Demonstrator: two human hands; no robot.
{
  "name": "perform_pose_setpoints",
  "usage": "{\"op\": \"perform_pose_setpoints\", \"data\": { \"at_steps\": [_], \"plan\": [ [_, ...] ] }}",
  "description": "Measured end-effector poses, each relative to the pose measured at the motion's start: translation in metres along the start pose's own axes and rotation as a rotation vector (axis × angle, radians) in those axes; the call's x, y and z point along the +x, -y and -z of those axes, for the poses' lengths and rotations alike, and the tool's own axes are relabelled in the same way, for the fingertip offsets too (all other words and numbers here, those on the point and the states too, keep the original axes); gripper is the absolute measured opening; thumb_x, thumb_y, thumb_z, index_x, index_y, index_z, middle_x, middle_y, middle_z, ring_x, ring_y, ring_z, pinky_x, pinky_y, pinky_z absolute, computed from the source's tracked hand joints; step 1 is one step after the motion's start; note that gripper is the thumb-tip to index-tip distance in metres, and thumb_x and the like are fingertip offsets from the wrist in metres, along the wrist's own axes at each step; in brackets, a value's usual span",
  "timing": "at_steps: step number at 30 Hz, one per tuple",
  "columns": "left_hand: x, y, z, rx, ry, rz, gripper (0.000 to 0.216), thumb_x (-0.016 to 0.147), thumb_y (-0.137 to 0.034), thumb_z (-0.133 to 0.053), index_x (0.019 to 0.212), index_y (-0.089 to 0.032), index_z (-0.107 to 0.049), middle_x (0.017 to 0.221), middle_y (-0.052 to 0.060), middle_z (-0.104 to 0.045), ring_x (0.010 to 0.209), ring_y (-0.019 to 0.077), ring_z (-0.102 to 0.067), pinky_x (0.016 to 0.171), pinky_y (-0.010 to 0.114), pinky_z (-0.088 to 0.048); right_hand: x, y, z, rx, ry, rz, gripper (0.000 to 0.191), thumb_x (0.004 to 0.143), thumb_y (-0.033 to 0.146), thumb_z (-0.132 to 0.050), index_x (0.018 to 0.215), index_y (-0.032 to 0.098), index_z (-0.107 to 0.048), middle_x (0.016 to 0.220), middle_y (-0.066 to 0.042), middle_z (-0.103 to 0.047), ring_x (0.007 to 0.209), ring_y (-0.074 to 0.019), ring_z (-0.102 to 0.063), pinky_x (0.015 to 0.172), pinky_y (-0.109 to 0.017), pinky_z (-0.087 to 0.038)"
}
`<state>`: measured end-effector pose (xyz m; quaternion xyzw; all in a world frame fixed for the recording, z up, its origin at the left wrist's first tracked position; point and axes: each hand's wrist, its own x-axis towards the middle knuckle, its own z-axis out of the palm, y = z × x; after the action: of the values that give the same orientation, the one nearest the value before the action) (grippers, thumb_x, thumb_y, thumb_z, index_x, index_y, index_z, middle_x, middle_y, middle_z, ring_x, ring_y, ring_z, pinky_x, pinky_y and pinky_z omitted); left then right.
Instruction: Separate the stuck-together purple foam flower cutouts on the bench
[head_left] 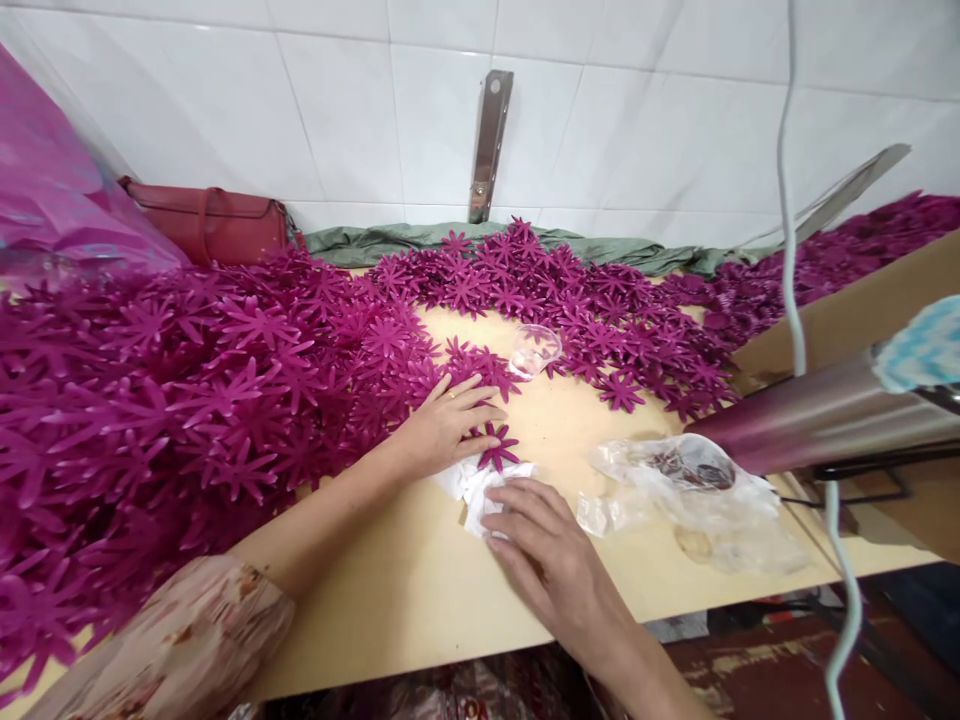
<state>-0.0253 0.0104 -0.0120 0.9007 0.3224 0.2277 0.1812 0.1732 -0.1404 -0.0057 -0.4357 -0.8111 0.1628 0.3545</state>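
Observation:
My left hand (450, 425) reaches in from the left, its fingers stretched out and slightly apart over the edge of the magenta flower pile. A single magenta flower-shaped piece (499, 447) lies by its thumb, on the upper edge of a crumpled white cloth or tissue (478, 490). From the lower right comes my right hand (551, 545), with fingers and thumb drawn together on the right side of that white cloth. A clear plastic cup-like container (535, 350) rests just beyond my left fingertips.
Magenta flower pieces (180, 400) are heaped across the left and back of the wooden table (420, 610). Clear plastic bags (697, 490) lie to the right, beside a purple-silver cylinder (795, 410) and a hanging white cable (790, 200). A red bag (210, 222) sits at the tiled wall.

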Motion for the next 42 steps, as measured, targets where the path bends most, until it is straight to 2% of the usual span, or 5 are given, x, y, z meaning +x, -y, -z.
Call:
{"op": "perform_pose_setpoints", "data": {
  "at_steps": [16, 22, 28, 37, 42],
  "plan": [
    [0.011, 0.051, 0.031, 0.424, -0.157, 0.279, 0.045, 0.093, 0.001, -0.044, 0.13, -0.014, -0.066, 0.137, 0.014, -0.069, 0.127, 0.0216, -0.065, 0.114, 0.037, -0.048, 0.067, -0.024, 0.022, -0.2, 0.033, -0.083, 0.023, 0.1, 0.014, -0.054, 0.111, 0.021, -0.073, 0.119, -0.009, -0.077, 0.111, -0.0272, -0.071, 0.096, -0.047, -0.056],
    [0.006, 0.04, 0.038, 0.6, -0.1, 0.279, 0.044, 0.095, 0.0, -0.041, 0.133, -0.008, -0.064, 0.141, 0.019, -0.066, 0.135, 0.0278, -0.061, 0.127, 0.055, -0.029, 0.085, -0.033, 0.027, -0.179, 0.079, -0.219, 0.028, 0.102, 0.017, -0.048, 0.107, 0.022, -0.074, 0.114, -0.009, -0.076, 0.106, -0.0264, -0.069, 0.097, -0.046, -0.054],
    [0.003, 0.011, 0.028, 0.527, -0.168, 0.313, 0.042, 0.102, -0.016, -0.042, 0.139, -0.01, -0.06, 0.16, 0.021, -0.046, 0.15, 0.0333, -0.044, 0.124, 0.059, -0.033, 0.079, -0.046, 0.015, -0.15, 0.069, -0.322, 0.032, 0.078, 0.024, -0.083, 0.108, 0.023, -0.073, 0.116, -0.011, -0.067, 0.108, -0.032, -0.062, 0.098, -0.051, -0.052],
    [0.026, -0.002, 0.005, 0.425, 0.047, 0.07, 0.047, 0.108, -0.032, -0.039, 0.153, -0.023, -0.048, 0.165, 0.008, -0.044, 0.155, 0.0274, -0.036, 0.127, 0.057, -0.025, 0.065, -0.036, 0.011, 0.562, -0.096, -0.539, 0.017, 0.087, 0.033, -0.072, 0.088, 0.024, -0.057, 0.082, 0.001, -0.064, 0.075, -0.0175, -0.063, 0.068, -0.03, -0.052],
    [0.027, 0.009, 0.005, 0.432, -0.056, 0.21, 0.049, 0.107, -0.043, -0.041, 0.148, -0.018, -0.053, 0.156, 0.011, -0.055, 0.147, 0.0273, -0.046, 0.127, 0.055, -0.026, 0.051, -0.034, 0.018, 0.531, -0.413, -0.556, 0.025, 0.089, 0.04, -0.074, 0.091, 0.024, -0.055, 0.1, -0.004, -0.071, 0.097, -0.0195, -0.071, 0.086, -0.03, -0.056]
  ]
}}
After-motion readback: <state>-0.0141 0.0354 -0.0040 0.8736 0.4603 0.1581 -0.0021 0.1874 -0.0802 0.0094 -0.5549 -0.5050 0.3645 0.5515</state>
